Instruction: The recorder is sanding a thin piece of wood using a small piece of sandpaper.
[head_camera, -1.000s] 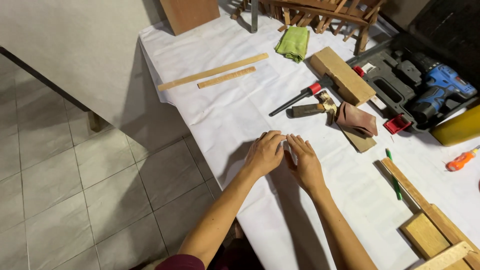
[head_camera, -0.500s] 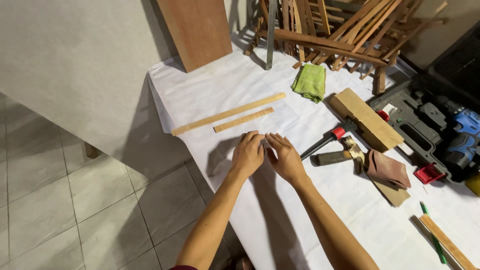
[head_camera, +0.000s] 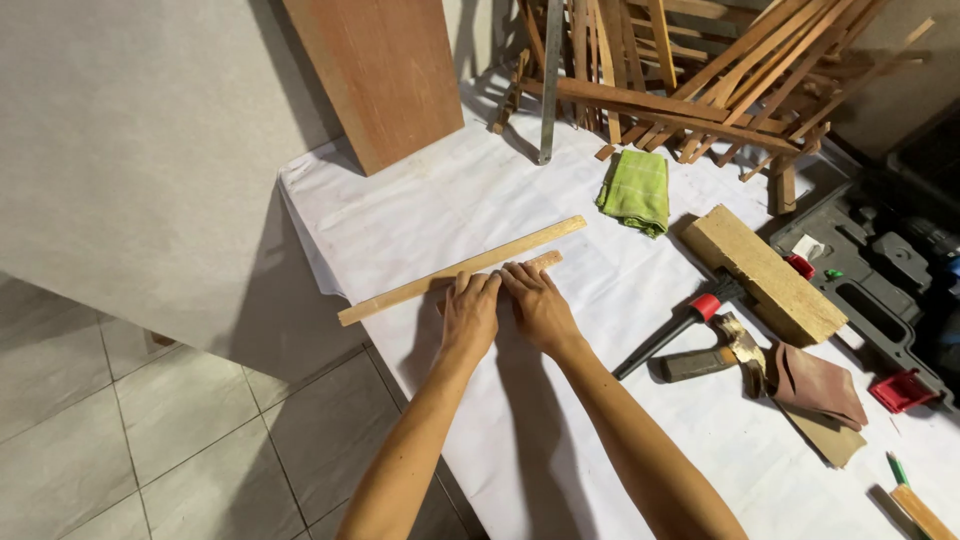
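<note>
Both hands, left hand and right hand, lie flat, fingers released, on the short wooden strip just below the long wooden slat; risk: strip slides on the loose white desk cover.

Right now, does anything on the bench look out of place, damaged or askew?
Nothing looks spilled or broken. Both hands, left and right, lie flat on the short strip beside the long strip. The only untidy spot is the heap of slats piled crisscross at the far edge, and the tools lie loose.
</note>
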